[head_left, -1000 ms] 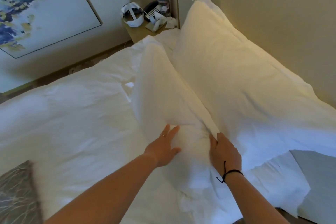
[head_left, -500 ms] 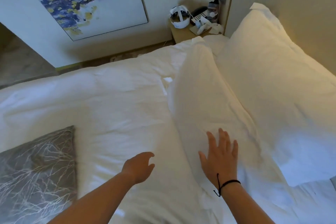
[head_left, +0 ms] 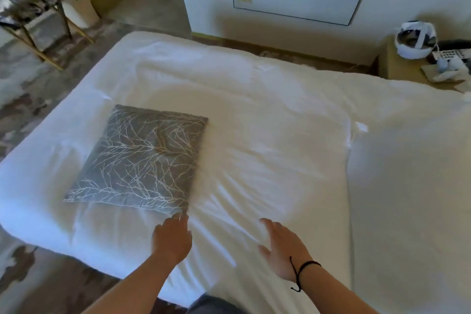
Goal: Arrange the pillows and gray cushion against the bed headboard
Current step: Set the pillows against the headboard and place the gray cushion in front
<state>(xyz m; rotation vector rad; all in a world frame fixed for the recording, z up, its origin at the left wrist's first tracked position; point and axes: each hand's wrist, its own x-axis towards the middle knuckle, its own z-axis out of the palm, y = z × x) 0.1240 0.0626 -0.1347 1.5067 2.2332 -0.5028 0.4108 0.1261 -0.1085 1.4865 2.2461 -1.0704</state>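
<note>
A single head-worn wide-angle view looks steeply down from close above the bed (head_left: pixel 254 115), near edge at the frame's bottom, wall along the top

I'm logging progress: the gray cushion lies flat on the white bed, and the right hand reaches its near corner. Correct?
Not quite: the head view shows the left hand reaching the near corner of the gray cushion. The right hand hovers open over the white bed. The cushion does lie flat.
</note>
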